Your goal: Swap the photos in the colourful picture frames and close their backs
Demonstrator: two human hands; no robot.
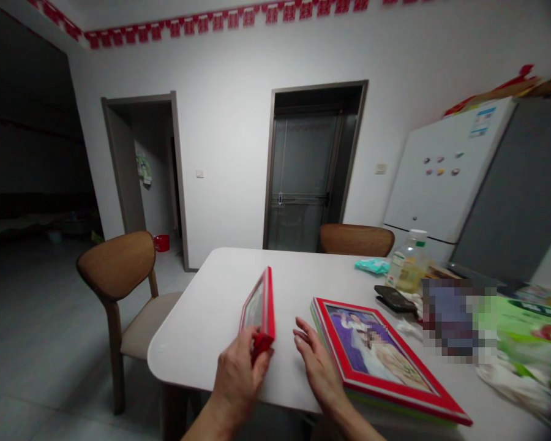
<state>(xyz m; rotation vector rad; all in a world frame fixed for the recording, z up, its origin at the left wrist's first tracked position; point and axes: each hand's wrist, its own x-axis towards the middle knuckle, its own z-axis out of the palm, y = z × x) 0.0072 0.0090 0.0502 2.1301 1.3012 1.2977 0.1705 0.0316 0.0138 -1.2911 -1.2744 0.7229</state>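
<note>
Holding the small red frame [270, 300] nearly upright, just below the middle of the picture, the left hand [239, 370] had its grip closed on the near lower corner. The right hand [319, 364] was empty, fingers spread and grip released, between that frame and the large red picture frame [397, 392] lying flat at lower right. Whether the small frame's lower edge touched the white table [202, 318] could not be told.

Handling it well, as I judged it, called for a firm but light pinch on the border only, with fingertips off the pane, since one corner alone gave little control over tilt. The free palm was well placed to steady the opposite side before any turn, and a slow turn would have suited the thin shape. The open stretch of table at centre left offered the safest room; toward the right, the large frame's corners, the black wallet-like thing [396, 299] and the bottle [408, 263] left less, and a swing that way risked a knock or a scratch.
</note>
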